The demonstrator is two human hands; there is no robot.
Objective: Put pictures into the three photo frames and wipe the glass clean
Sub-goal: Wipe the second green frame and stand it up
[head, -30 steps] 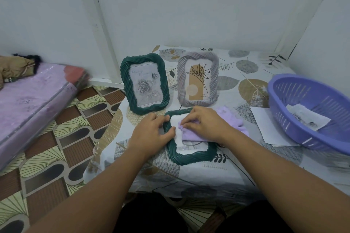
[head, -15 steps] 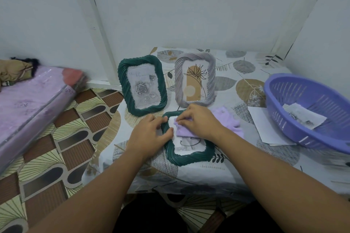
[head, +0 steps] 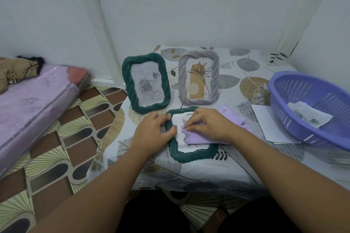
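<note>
Two frames done, by the look: green frame point(head: 146, 85) and grey frame point(head: 198, 77) upright with pictures, back of tabletop point(head: 246, 58). Third frame point(head: 189, 154) flat before me, picture in. My left hand point(head: 154, 132) steadies its rim, fingers lightly curled; right hand point(head: 210, 125) presses cloth point(head: 198, 138) on glass. Wiping unfinished.

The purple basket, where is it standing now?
In the head view the purple basket stands at the table's right edge, right of the grey frame, partly over a white sheet, with paper inside.
</note>
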